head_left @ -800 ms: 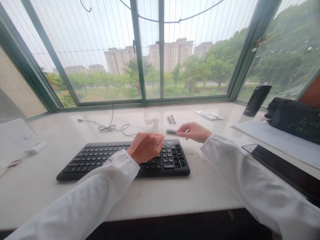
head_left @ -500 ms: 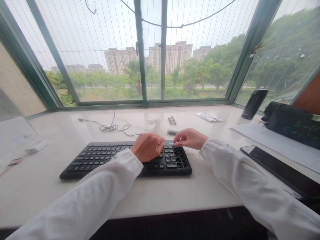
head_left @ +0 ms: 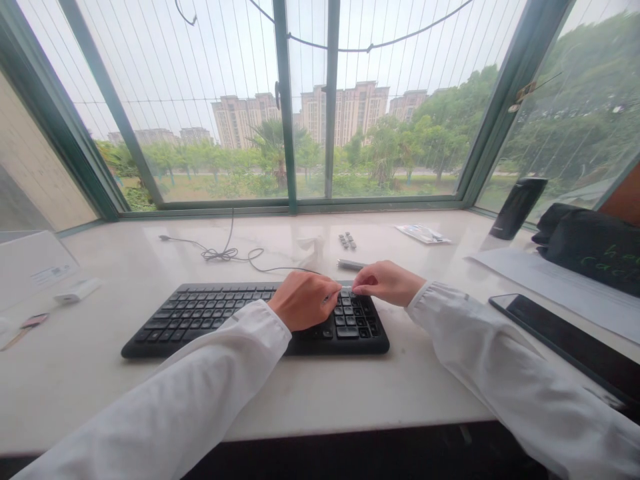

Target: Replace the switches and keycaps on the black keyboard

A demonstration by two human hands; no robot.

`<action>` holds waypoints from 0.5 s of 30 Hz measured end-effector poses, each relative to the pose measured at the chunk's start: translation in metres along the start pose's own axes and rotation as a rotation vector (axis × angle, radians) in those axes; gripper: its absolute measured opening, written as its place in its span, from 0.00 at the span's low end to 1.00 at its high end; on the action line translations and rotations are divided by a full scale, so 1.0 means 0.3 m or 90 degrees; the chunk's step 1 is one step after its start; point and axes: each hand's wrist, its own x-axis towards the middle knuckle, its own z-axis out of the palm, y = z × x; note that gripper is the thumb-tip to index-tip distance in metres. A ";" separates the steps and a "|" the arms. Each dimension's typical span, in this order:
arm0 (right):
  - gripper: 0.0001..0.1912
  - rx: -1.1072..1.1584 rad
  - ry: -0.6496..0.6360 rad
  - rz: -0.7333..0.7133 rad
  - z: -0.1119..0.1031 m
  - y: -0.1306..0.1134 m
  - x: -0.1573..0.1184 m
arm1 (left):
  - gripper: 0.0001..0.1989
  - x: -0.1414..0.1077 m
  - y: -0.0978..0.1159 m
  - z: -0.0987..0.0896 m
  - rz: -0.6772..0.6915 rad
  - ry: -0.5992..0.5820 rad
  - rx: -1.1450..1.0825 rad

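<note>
A black keyboard [head_left: 200, 313] lies on the white sill, with open sockets in the right columns of its number pad where keycaps are off. My left hand [head_left: 306, 300] is over the keyboard's right part, fingers curled into a pinch. Facing it, my right hand [head_left: 391, 283] pinches thumb against forefinger at the number pad's top edge. A small whitish thing shows between the two sets of fingertips, too small to name. Just behind the hands lies a slim grey tool [head_left: 351, 265]. Several loose keycaps [head_left: 347, 241] sit beyond it.
A crumpled white tissue [head_left: 313, 248] and a coiled cable [head_left: 220, 254] lie behind the keyboard. To the right are a plastic packet [head_left: 423, 233], a black cylinder [head_left: 519, 208], paper sheets [head_left: 520, 273], a black cloth bag [head_left: 590, 243] and a phone [head_left: 560, 340]. A white box [head_left: 37, 267] stands left.
My left hand has shifted slightly right along the keyboard, its fingertips nearer the number pad. The right hand's finger ring has closed up. The whole view has moved a little.
</note>
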 end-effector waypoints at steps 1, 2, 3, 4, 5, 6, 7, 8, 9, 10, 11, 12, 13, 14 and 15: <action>0.12 0.001 0.006 0.005 0.000 0.003 -0.001 | 0.13 0.001 0.001 0.002 -0.001 -0.002 0.004; 0.11 0.000 0.018 0.009 -0.002 0.006 -0.002 | 0.13 0.001 0.001 0.003 -0.003 -0.003 0.009; 0.11 -0.003 0.030 0.008 -0.004 0.009 -0.004 | 0.13 0.002 0.003 0.004 -0.004 -0.003 0.012; 0.10 -0.007 0.039 0.002 -0.006 0.010 -0.006 | 0.13 0.002 0.004 0.005 -0.006 -0.003 0.010; 0.10 -0.008 0.041 -0.008 -0.008 0.010 -0.008 | 0.14 0.001 0.006 0.005 -0.005 -0.005 0.006; 0.11 -0.007 0.035 -0.019 -0.010 0.009 -0.011 | 0.14 0.000 0.008 0.004 -0.003 -0.008 -0.001; 0.11 -0.003 0.026 -0.028 -0.011 0.006 -0.013 | 0.14 -0.002 0.010 0.003 0.002 -0.014 -0.008; 0.11 0.001 0.018 -0.031 -0.011 0.003 -0.015 | 0.15 -0.004 0.013 0.000 0.007 -0.022 -0.012; 0.10 0.000 0.013 -0.030 -0.011 -0.002 -0.016 | 0.16 -0.006 0.016 -0.003 0.011 -0.031 -0.014; 0.10 -0.010 0.013 -0.029 -0.009 -0.008 -0.017 | 0.18 -0.009 0.018 -0.007 0.014 -0.040 -0.012; 0.10 -0.032 0.015 -0.031 -0.007 -0.015 -0.019 | 0.20 -0.011 0.021 -0.011 0.014 -0.048 -0.007; 0.10 -0.065 0.016 -0.035 -0.005 -0.024 -0.021 | 0.24 -0.013 0.025 -0.015 0.014 -0.057 -0.002; 0.10 -0.103 0.015 -0.038 -0.002 -0.033 -0.023 | 0.28 -0.014 0.028 -0.018 0.014 -0.066 0.003; 0.10 -0.142 0.014 -0.039 0.001 -0.043 -0.026 | 0.31 -0.014 0.031 -0.020 0.015 -0.075 0.008; 0.10 -0.175 0.012 -0.036 0.004 -0.054 -0.030 | 0.34 -0.014 0.034 -0.021 0.015 -0.082 0.012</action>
